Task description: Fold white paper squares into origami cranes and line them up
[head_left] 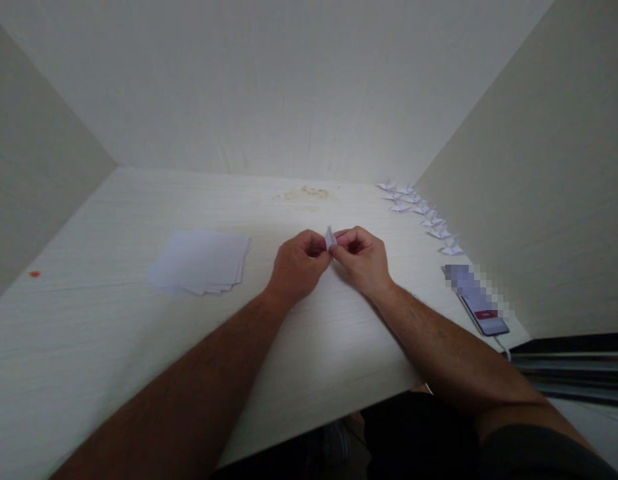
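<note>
A small piece of folded white paper (pixel 330 238) stands upright between my two hands, above the middle of the table. My left hand (pixel 299 265) pinches it from the left with thumb and forefinger. From the other side, my right hand (pixel 363 259) grips it the same way, its thumb near the paper's lower edge. Only the pointed upper part of the paper shows; my fingers cover the rest.
Left of my hands lies a loose stack of white paper sheets (pixel 201 260). Several folded paper cranes (pixel 399 208) line the right wall. Nearer me is a phone (pixel 481 307) with a cable. A small orange bit (pixel 35 274) lies far left; walls (pixel 269 87) enclose the table (pixel 309 373).
</note>
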A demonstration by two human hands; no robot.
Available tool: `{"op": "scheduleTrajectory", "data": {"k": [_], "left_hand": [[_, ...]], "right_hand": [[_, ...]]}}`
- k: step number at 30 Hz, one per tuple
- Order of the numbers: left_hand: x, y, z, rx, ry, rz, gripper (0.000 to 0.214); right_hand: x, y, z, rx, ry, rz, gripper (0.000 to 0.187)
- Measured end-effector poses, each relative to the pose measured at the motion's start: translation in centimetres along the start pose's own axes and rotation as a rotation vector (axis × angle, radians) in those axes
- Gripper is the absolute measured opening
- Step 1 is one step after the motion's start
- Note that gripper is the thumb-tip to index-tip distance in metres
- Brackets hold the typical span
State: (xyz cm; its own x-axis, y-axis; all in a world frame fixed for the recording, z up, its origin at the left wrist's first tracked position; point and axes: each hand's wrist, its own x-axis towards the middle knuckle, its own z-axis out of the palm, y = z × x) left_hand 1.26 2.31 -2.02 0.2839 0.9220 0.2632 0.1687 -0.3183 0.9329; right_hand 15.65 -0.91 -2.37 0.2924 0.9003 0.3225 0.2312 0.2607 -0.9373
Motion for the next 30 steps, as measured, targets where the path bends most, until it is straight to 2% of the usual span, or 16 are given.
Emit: {"op": "scheduleTrajectory", "data": {"k": [9,30], "left_hand": [[0.01,-0.29,0.11,-0.035,0.011,-0.002,0.006],[-0.13,-0.03,-0.08,-0.090,0.034,-0.073,0.008]], "right_hand": [[0.10,-0.21,0.18,-0.009,0.022,0.090,0.015],[0.01,0.36,0.11,0.024,0.017,0.014,0.016]]}}
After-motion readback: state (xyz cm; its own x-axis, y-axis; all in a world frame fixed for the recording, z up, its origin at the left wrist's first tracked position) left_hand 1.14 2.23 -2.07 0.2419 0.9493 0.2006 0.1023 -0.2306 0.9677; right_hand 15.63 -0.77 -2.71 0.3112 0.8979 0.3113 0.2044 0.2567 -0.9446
